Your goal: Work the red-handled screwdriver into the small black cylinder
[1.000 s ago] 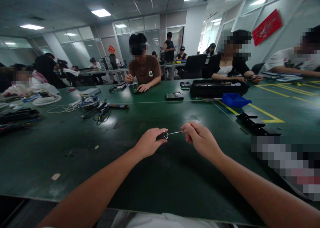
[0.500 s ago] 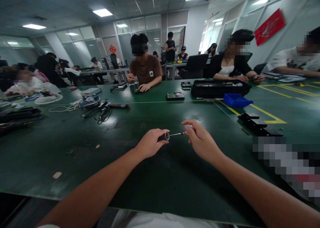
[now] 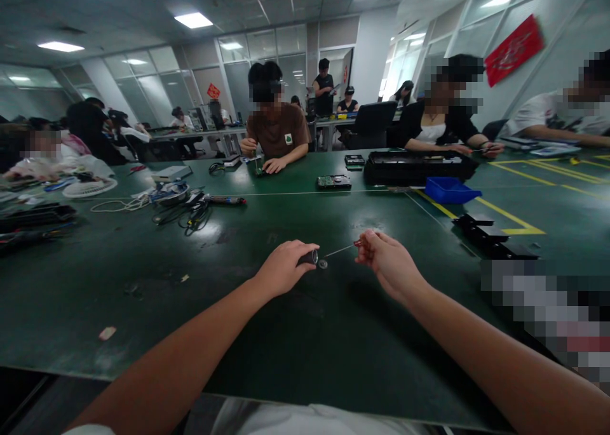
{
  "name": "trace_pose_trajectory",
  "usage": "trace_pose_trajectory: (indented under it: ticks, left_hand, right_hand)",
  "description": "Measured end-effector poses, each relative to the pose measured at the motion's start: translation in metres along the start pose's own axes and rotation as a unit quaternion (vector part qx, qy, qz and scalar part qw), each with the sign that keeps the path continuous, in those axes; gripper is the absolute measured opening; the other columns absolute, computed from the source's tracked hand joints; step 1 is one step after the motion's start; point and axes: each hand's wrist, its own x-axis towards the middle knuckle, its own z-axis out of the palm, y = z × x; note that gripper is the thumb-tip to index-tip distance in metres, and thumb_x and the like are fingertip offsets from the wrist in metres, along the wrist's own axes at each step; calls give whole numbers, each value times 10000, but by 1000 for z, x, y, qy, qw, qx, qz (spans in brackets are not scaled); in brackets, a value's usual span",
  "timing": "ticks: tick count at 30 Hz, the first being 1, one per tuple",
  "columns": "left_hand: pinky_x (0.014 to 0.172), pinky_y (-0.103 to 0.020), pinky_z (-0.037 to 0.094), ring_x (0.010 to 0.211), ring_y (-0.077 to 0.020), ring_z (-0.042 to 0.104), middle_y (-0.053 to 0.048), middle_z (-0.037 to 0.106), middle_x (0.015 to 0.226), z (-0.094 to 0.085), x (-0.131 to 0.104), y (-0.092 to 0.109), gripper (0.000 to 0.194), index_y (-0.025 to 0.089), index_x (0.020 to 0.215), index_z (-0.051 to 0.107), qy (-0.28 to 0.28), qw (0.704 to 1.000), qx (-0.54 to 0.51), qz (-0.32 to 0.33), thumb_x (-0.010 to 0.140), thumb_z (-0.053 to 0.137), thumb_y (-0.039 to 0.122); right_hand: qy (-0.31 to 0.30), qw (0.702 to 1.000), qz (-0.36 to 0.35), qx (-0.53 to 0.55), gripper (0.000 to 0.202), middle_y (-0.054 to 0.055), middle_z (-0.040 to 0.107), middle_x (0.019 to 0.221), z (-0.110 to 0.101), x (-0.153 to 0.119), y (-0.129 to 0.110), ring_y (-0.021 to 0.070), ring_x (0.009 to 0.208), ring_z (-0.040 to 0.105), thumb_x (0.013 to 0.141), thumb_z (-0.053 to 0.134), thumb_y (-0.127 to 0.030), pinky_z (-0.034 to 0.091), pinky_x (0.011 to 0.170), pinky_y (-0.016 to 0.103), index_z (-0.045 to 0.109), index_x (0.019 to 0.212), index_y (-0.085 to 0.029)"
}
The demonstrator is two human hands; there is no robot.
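My left hand (image 3: 284,268) is closed round a short dark cylinder (image 3: 311,257), whose round, light-rimmed end faces right. Opposite it, my right hand (image 3: 385,256) grips a thin screwdriver (image 3: 339,251) by its reddish handle, the metal shaft pointing left. A small round grey piece (image 3: 323,265) shows just below the screwdriver's tip, beside the cylinder's end; whether it rests on the table or hangs above it I cannot tell. Both hands are over the green table (image 3: 286,352).
Tangled cables (image 3: 183,209) and a dark-handled tool (image 3: 227,200) lie at the left. Beyond my hands is a hard drive (image 3: 334,182). A blue bin (image 3: 452,190), a long black casing (image 3: 419,168) and black parts (image 3: 493,238) stand at the right. Across the table a person in brown (image 3: 279,130) works.
My right hand has drawn the screwdriver back to the right, away from the cylinder, and its fingers have closed more. The small round piece now shows apart from the cylinder's end.
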Motion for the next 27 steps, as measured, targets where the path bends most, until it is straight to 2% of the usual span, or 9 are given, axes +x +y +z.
trace_pose_trajectory:
  ticks: [4, 8, 14, 16, 20, 24, 27]
  left_hand:
    - [942, -367, 448, 1069, -226, 581, -41, 633, 1138, 0, 0, -1, 367, 255, 1262, 594, -6, 999, -30, -20, 898, 639, 265]
    - [914, -352, 464, 1058, -225, 592, -52, 632, 1149, -3, 0, 2, 266, 221, 1153, 602, 17, 995, -70, -65, 894, 633, 272]
    - [965, -382, 455, 1162, -255, 573, -104, 594, 1284, -8, 10, -5, 364, 217, 1299, 506, 5, 990, -62, -126, 941, 520, 283]
    - [918, -373, 475, 1122, -254, 593, -121, 594, 1277, -9, 14, -8, 370, 206, 1300, 491, -7, 989, -47, -141, 943, 496, 304]
    - [772, -356, 494, 933, -253, 637, -95, 663, 1084, -10, 23, -15, 331, 223, 1172, 559, -53, 987, 24, -149, 895, 572, 404]
    - [800, -370, 488, 1001, -265, 622, -76, 641, 1174, -7, 31, -23, 322, 267, 1208, 592, -84, 983, 115, -120, 914, 535, 384]
    - [815, -374, 492, 998, -263, 621, -71, 626, 1190, -4, 36, -27, 339, 288, 1229, 613, -105, 979, 142, -105, 921, 516, 390]
  right_hand:
    - [3, 999, -29, -30, 195, 19, 591, 742, -1, -4, -2, 162, 649, 537, 887, 615, -384, 498, 603, 310, 649, 793, -217]
    - [12, 998, -62, -22, 195, 12, 589, 769, -3, -6, -7, 156, 683, 540, 910, 594, -397, 493, 614, 293, 656, 833, -229]
    - [-3, 994, -111, -14, 198, 3, 597, 778, -4, -8, -11, 156, 710, 553, 891, 626, -434, 499, 643, 297, 661, 863, -241]
    - [-4, 993, -120, -20, 208, 3, 599, 775, -3, -9, -11, 158, 709, 553, 882, 634, -445, 496, 641, 300, 658, 863, -239]
    - [-8, 992, -126, -28, 223, 2, 596, 761, -1, -12, -13, 159, 698, 548, 876, 635, -455, 485, 637, 306, 650, 847, -234]
    - [-21, 991, -124, -38, 225, 5, 602, 772, -1, -14, -15, 164, 709, 552, 890, 615, -454, 485, 652, 316, 650, 858, -235]
    - [-27, 991, -123, -44, 225, 8, 604, 784, 0, -15, -15, 165, 715, 554, 901, 600, -448, 486, 658, 317, 647, 867, -231]
